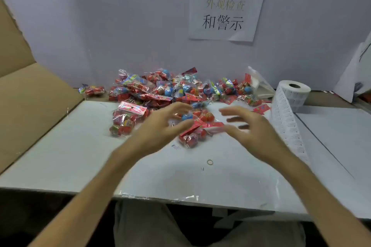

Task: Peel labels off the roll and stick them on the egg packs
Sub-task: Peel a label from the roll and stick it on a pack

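Observation:
A heap of clear egg packs (172,88) with red cards and coloured eggs lies along the back of the white table (70,156). One pack (192,136) lies nearest, between my hands; another pack (126,120) lies to the left. My left hand (160,126) and my right hand (249,126) hover over the near pack, fingers spread and relaxed, holding nothing; both are blurred. The white label roll (293,92) stands at the back right, its strip of labels (287,126) trailing forward along the table beside my right hand.
A brown cardboard flap (30,96) rises on the left. A paper sign (224,10) hangs on the back wall. A rubber band (210,162) and a loose small label (176,147) lie on the table. A clear bag (259,84) sits behind the roll.

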`<act>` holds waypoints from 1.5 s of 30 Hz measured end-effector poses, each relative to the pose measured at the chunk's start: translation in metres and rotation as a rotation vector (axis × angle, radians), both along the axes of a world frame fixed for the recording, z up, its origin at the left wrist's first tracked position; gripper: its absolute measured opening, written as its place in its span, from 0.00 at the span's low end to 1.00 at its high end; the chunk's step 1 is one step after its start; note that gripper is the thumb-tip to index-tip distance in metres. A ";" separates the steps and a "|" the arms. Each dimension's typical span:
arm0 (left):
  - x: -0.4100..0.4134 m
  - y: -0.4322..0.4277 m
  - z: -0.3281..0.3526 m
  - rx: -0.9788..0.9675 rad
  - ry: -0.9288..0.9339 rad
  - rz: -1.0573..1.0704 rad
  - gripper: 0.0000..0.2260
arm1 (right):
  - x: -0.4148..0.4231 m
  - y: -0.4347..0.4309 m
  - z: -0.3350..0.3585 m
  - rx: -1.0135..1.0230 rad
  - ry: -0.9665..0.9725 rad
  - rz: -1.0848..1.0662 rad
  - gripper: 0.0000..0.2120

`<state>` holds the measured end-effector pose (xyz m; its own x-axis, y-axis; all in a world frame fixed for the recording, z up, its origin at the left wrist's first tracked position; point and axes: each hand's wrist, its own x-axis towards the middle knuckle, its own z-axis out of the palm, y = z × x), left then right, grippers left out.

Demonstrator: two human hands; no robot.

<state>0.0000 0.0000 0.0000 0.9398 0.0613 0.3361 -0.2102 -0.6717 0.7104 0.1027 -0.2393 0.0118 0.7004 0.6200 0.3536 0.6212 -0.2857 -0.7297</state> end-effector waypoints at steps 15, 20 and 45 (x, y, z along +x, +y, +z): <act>0.065 0.003 -0.078 0.372 0.039 0.446 0.15 | 0.081 0.067 -0.085 -0.392 -0.237 -0.264 0.12; 0.088 -0.003 -0.076 0.560 0.146 0.565 0.19 | 0.104 0.043 -0.064 0.039 0.001 -0.378 0.06; 0.102 -0.055 -0.073 -0.724 0.386 -0.257 0.21 | 0.083 0.023 -0.080 0.585 0.338 -0.297 0.10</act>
